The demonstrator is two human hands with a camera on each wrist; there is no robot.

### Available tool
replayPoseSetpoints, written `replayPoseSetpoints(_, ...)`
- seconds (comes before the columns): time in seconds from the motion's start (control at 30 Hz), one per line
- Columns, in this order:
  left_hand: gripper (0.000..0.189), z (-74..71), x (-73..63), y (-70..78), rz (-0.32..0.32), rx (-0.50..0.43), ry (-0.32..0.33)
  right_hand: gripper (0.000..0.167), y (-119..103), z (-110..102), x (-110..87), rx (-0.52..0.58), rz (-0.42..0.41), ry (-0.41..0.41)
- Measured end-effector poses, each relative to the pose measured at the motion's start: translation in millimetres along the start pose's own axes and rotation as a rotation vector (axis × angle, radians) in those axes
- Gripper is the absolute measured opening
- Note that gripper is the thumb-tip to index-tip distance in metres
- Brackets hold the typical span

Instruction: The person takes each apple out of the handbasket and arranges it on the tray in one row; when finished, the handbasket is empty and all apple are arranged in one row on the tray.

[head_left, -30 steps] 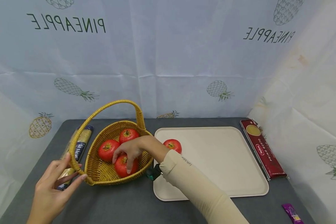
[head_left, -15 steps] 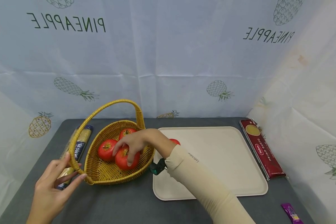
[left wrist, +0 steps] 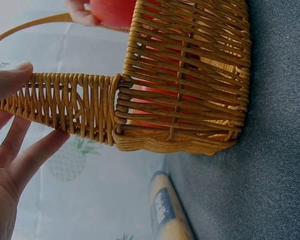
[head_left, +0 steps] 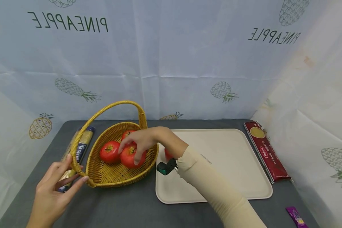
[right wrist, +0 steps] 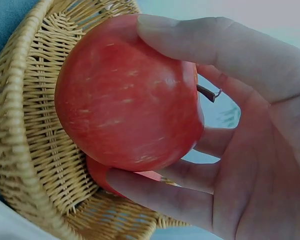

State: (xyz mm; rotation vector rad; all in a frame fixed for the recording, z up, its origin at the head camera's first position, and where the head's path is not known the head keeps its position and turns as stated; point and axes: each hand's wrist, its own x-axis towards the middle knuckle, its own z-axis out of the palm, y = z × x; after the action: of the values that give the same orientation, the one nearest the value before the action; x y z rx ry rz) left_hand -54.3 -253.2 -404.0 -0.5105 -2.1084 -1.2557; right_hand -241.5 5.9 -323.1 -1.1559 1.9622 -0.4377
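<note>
My right hand (head_left: 143,137) grips a red apple (head_left: 129,157) from above, thumb and fingers round its sides. In the right wrist view the apple (right wrist: 130,100) is held stem toward the palm, over the wicker of the yellow basket (head_left: 105,180). Two more red apples are in the basket, one at the left (head_left: 109,152) and one farther back (head_left: 126,134), partly behind my right hand. My left hand (head_left: 52,191) pinches the lower left end of the basket's handle (left wrist: 65,105), thumb on one side and fingers on the other.
A cream tray (head_left: 222,167) lies right of the basket, with a red apple (head_left: 167,155) on it mostly hidden by my right wrist. Pasta packets lie at the left (head_left: 85,142) and right (head_left: 268,152). A small purple wrapper (head_left: 297,217) is at the front right.
My right hand has raised the apple and moved it slightly back and right within the basket. The right forearm now covers more of the tray's apple. My left hand stays on the handle.
</note>
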Motion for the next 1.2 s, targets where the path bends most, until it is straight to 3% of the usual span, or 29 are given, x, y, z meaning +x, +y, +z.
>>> replayPoseSetpoints(0.53,0.085,-0.9,-0.7,0.3,0.013,-0.004,0.006,0.063,13.4,-2.6,-34.4,0.051,-0.054,0.098)
replayPoseSetpoints(1.2,0.086,-0.3,0.5,-0.6,0.005,-0.018,-0.009,0.060,30.9,-13.6,-91.6,0.092,-0.003,0.221)
